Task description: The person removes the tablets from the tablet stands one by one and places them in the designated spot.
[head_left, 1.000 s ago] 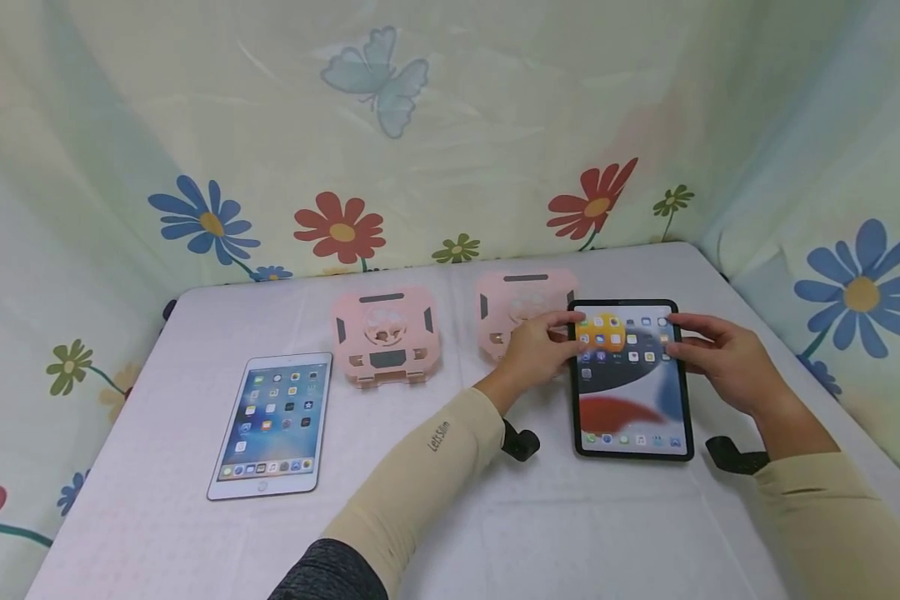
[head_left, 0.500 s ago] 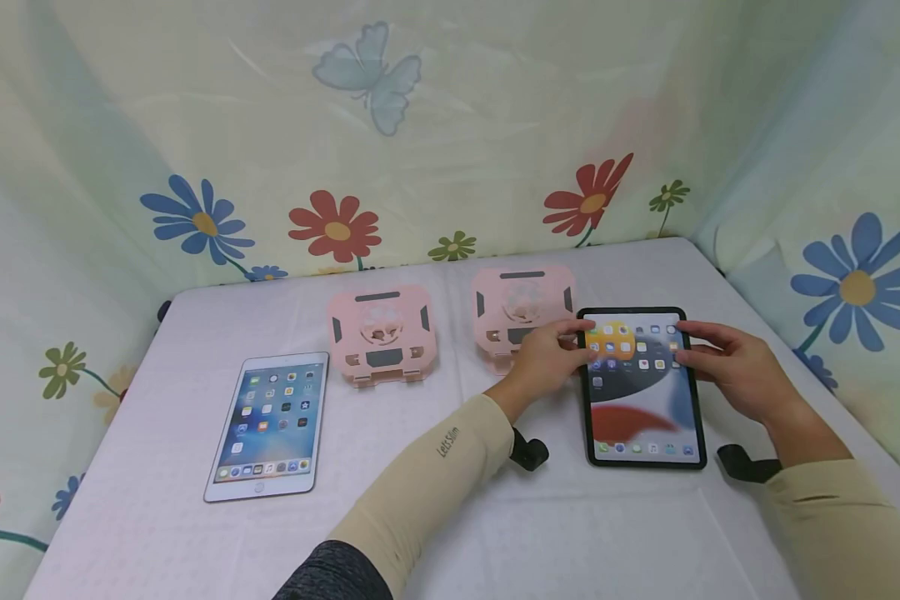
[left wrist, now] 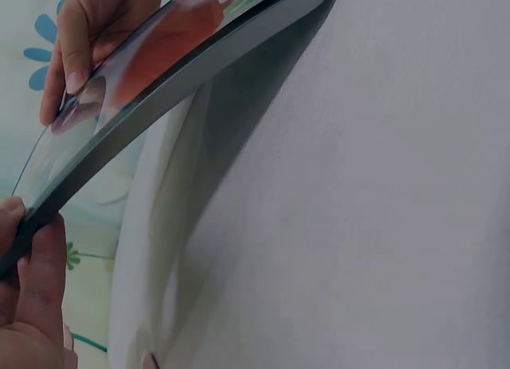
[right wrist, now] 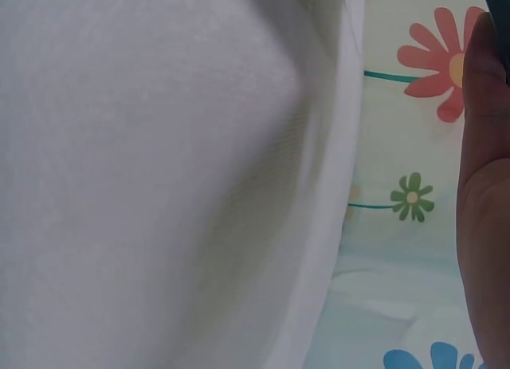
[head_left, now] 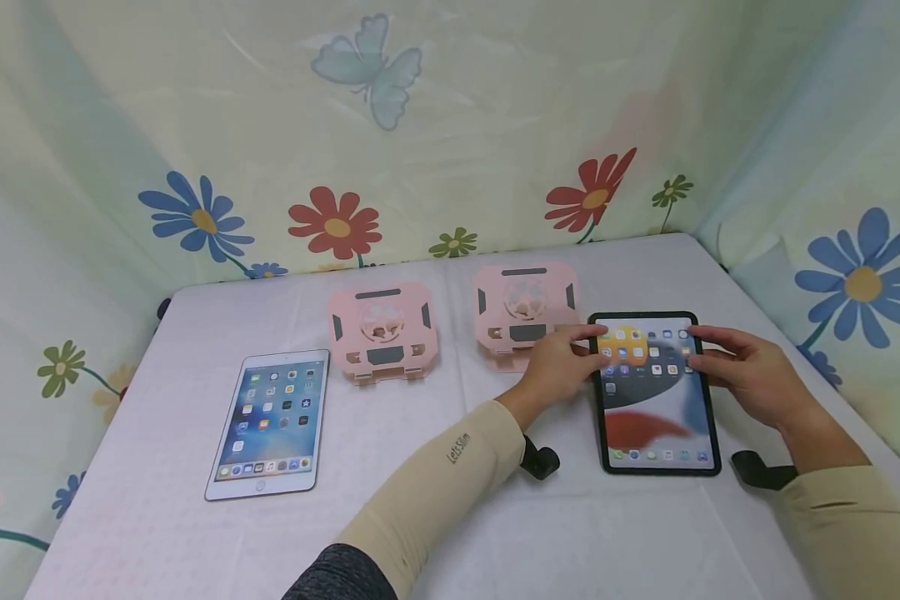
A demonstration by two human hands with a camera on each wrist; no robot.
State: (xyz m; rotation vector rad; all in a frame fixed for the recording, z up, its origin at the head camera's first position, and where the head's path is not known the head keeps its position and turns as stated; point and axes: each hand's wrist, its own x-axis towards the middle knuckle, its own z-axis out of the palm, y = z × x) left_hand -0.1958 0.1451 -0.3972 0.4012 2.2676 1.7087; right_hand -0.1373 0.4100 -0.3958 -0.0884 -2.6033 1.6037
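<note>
A black-framed tablet (head_left: 656, 417) with its screen lit is on the right side of the table. My left hand (head_left: 558, 367) pinches its left edge near the far corner, thumb on the rim. On the opposite edge my right hand (head_left: 753, 375) grips it the same way. In the left wrist view the tablet (left wrist: 119, 122) tilts, its far end raised off the cloth and its near end low. The right wrist view catches only part of my right hand (right wrist: 486, 202) and a dark sliver of the tablet (right wrist: 500, 26).
A white tablet (head_left: 270, 425), screen lit, lies at the left. Behind stand two pink foldable stands, a left one (head_left: 383, 329) and a right one (head_left: 527, 304), the latter partly hidden by my left hand. A white cloth covers the table (head_left: 570, 533); flowered curtains (head_left: 495, 125) surround it.
Both hands and the black-framed tablet have shifted to the right and slightly toward me in the head view. The white tablet and pink stands stay put; the view moves slightly.
</note>
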